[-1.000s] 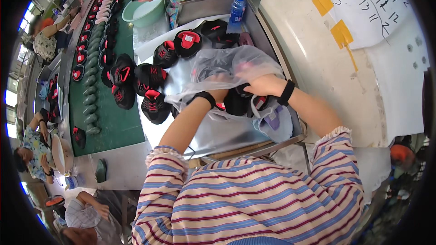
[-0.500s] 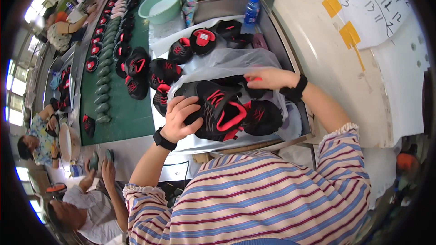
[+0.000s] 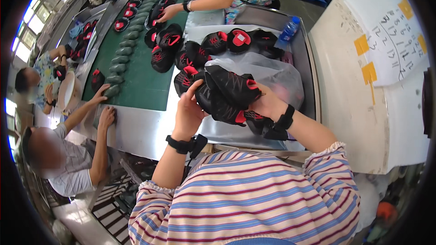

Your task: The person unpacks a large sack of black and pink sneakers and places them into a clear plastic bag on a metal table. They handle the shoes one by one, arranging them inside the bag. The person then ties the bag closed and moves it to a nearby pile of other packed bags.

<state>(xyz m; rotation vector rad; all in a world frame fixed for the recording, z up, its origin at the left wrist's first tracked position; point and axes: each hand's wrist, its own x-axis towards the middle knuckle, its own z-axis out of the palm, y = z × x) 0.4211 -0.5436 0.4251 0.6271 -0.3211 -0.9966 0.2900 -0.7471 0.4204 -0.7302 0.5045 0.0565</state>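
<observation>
My left hand [image 3: 188, 115] has its fingers wrapped round the near side of a black sneaker upper [image 3: 208, 100] with red trim. Across it lies a second black sneaker upper [image 3: 230, 83], which my right hand [image 3: 269, 103] grips by its red-lined opening. The two uppers touch and partly cover each other, above the metal tray at my front. Below my right hand another black and red upper [image 3: 256, 124] lies in the tray, partly hidden. A crumpled clear plastic bag [image 3: 281, 75] sits just beyond my hands.
More black and red uppers [image 3: 214, 42] lie at the tray's far left. A blue bottle [image 3: 289, 29] stands in the far right corner. Left runs a green conveyor [image 3: 141, 90] with rows of grey-green shoe-shaped pieces. A co-worker's hand [image 3: 169, 12] reaches over it; others sit left.
Both hands have lifted the two uppers and brought them together; my right hand came out from the bag to grip one. The view has shifted, and a co-worker's arm now reaches over the conveyor.
</observation>
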